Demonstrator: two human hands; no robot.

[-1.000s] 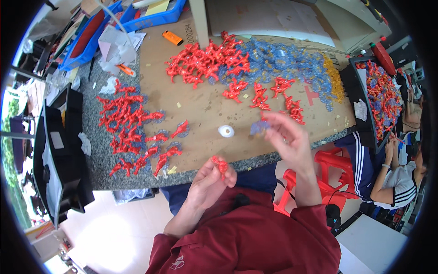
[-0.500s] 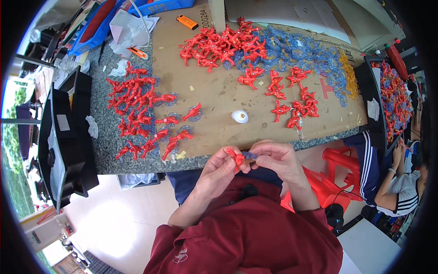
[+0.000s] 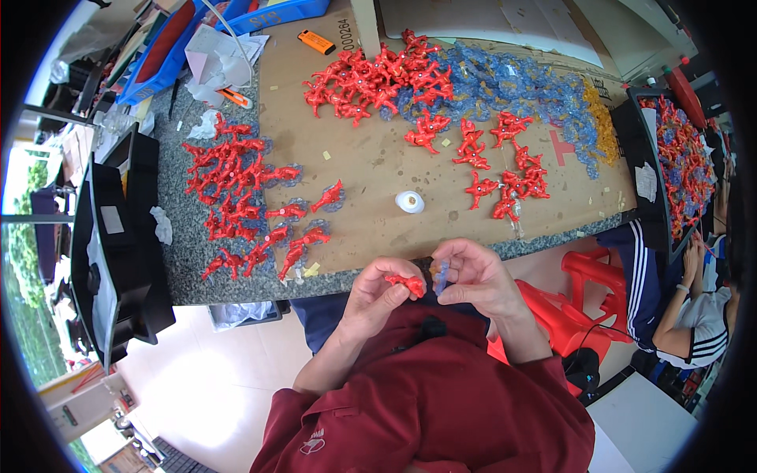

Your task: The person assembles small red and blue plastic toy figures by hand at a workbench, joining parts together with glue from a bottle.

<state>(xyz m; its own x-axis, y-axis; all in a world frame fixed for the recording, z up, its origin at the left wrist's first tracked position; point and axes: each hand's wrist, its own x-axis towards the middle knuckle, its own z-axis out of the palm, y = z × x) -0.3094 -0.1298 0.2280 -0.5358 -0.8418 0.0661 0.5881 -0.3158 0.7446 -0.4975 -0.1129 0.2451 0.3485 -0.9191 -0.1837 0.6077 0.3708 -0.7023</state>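
Just past the table's near edge, my left hand [image 3: 377, 298] pinches a small red plastic figure [image 3: 408, 284] between thumb and fingers. Beside it, my right hand [image 3: 475, 282] grips a translucent blue plastic piece [image 3: 441, 277], with thumb and fingertips closed on it. A small gap separates the two parts. Straight ahead on the cardboard stands a small white bottle [image 3: 410, 202]. Left of it lie red figures with blue pieces attached [image 3: 235, 169], some on the granite. Farther right are several loose red figures [image 3: 509, 169].
A heap of red figures [image 3: 355, 83] lies at the back, beside a pile of blue pieces [image 3: 505, 83] and yellow pieces [image 3: 601, 130]. Black trays stand at the left [image 3: 118, 236] and right [image 3: 643, 150]. Orange cutters [image 3: 316, 42] lie farther back. Another person [image 3: 694, 315] sits at the right.
The red figure and blue piece, close together before, are now apart. My right hand has turned the blue piece more upright, and the figure in my left hand lies more level.
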